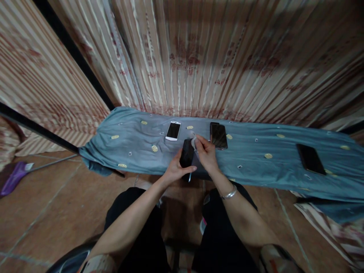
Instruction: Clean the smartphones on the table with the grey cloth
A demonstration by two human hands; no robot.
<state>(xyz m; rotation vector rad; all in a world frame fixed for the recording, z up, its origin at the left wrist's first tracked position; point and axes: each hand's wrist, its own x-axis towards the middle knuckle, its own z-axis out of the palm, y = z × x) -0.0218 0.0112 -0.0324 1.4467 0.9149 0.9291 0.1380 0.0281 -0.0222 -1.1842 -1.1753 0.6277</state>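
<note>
My left hand (174, 170) grips a black phone (187, 153) by its lower end, holding it above the near edge of the blue-grey cloth (256, 159). My right hand (205, 153) pinches a small whitish, partly clear piece (193, 141) at the phone's top right corner; what the piece is cannot be told. A silver bangle (229, 194) sits on my right wrist.
On the cloth lie a white phone (173, 131) behind my hands, a dark phone (218, 135) to the right of them, and another dark phone (310, 159) far right. A striped curtain (199, 57) hangs behind. A purple object (13, 178) lies on the tiled floor at left.
</note>
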